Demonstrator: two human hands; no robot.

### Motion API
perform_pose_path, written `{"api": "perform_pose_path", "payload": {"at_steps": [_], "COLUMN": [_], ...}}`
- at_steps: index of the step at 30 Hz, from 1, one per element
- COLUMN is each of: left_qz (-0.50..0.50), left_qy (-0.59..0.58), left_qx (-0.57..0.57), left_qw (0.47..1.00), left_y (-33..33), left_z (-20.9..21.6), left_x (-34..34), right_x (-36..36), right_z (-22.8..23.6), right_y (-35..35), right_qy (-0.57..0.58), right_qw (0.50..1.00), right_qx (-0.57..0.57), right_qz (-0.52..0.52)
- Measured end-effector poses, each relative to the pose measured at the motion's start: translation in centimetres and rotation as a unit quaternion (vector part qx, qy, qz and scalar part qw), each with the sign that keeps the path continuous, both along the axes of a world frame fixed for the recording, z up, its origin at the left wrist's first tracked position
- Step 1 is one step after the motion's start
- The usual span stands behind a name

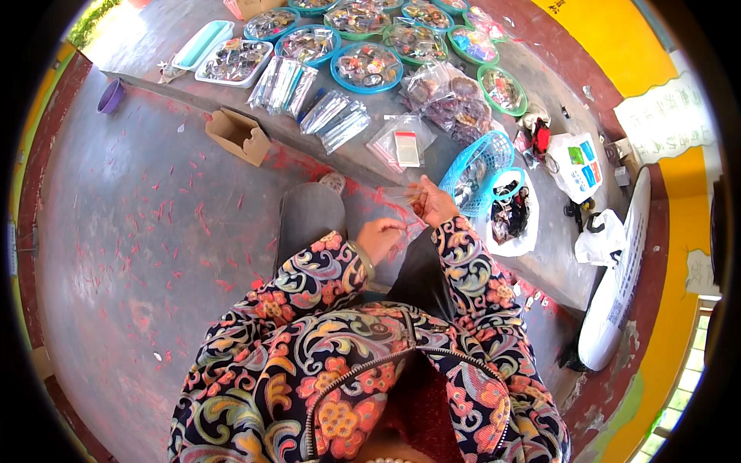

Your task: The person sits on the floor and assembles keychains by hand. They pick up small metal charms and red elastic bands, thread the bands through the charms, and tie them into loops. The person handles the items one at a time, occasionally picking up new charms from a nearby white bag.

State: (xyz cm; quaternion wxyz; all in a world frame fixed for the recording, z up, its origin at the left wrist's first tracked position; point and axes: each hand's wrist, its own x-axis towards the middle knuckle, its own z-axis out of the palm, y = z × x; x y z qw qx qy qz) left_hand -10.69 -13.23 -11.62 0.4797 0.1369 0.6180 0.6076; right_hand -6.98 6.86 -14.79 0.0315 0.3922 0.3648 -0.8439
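My right hand (pixel 438 204) is closed in a pinch on a small clear plastic bag (pixel 396 194), which sticks out to the left of the fingers. Just below and to the left, my left hand (pixel 378 238) has its fingers curled together; what they hold, if anything, is too small to make out. Both hands are above my lap, in front of the raised step. On the step beyond them lies a flat digital scale (pixel 407 149) on clear plastic bags (pixel 384 145). A blue mesh basket (pixel 494 154) stands to the right of my right hand.
Blue and green round baskets (pixel 335 73) of small packaged items fill the back of the step. Bundles of packets (pixel 334 121) lie before them. An open cardboard box (pixel 237 137) sits at the left. White bags (pixel 600 239) and a leaning white board (pixel 617 285) stand right.
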Motion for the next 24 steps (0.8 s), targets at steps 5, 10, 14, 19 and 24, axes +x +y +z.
{"api": "perform_pose_path", "payload": {"at_steps": [5, 10, 14, 19, 24], "left_qz": [0.05, 0.068, 0.072, 0.024, 0.007], "left_qy": [-0.114, -0.188, -0.183, -0.123, -0.079], "left_qx": [0.008, 0.085, 0.114, 0.076, 0.058], "left_qw": [0.992, 0.976, 0.974, 0.989, 0.995], "left_y": [0.2, 0.1, -0.2, -0.5, -0.5], "left_z": [1.2, 3.1, 3.3, 4.2, 4.7], "left_x": [0.1, 0.1, -0.2, -0.1, 0.0], "right_x": [3.6, 7.3, 8.9, 10.2, 10.8], "right_z": [6.0, 7.8, 8.5, 10.0, 10.3], "right_y": [-3.6, -6.6, -9.1, -9.5, -8.7], "right_qy": [0.059, 0.141, 0.164, 0.097, 0.089], "right_qw": [0.994, 0.978, 0.977, 0.985, 0.963], "right_qx": [0.008, -0.013, -0.027, 0.139, 0.255], "right_qz": [-0.097, -0.155, -0.133, -0.019, 0.028]}}
